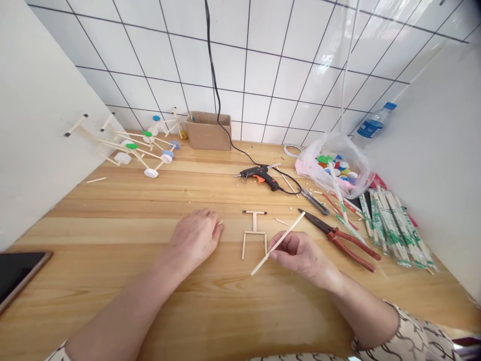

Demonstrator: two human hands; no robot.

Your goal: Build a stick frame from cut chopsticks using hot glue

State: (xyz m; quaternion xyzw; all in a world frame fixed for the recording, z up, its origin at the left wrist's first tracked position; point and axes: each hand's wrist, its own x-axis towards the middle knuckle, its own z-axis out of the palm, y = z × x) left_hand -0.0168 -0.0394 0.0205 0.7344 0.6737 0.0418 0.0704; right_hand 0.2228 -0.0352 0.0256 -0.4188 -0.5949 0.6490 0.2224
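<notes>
My right hand [300,254] is shut on a long thin wooden stick [278,244], which crosses the fingers at a slant. My left hand [195,239] rests on the wooden tabletop [112,265], and a short wooden stick tip [220,222] shows between its fingertips. Between my hands lies a small glued stick frame [254,234], shaped like an H with a stem. Its lower end is close to the long stick. Red-handled pliers [338,239] lie just right of my right hand, not touched.
Behind lie a black glue gun [261,176] with its cable, a stick-and-bottle-cap wheeled model [139,150], and a cardboard box [208,131]. To the right are a plastic bag of bottle caps [334,168] and wrapped chopsticks [394,228]. Tiled and white walls border the table.
</notes>
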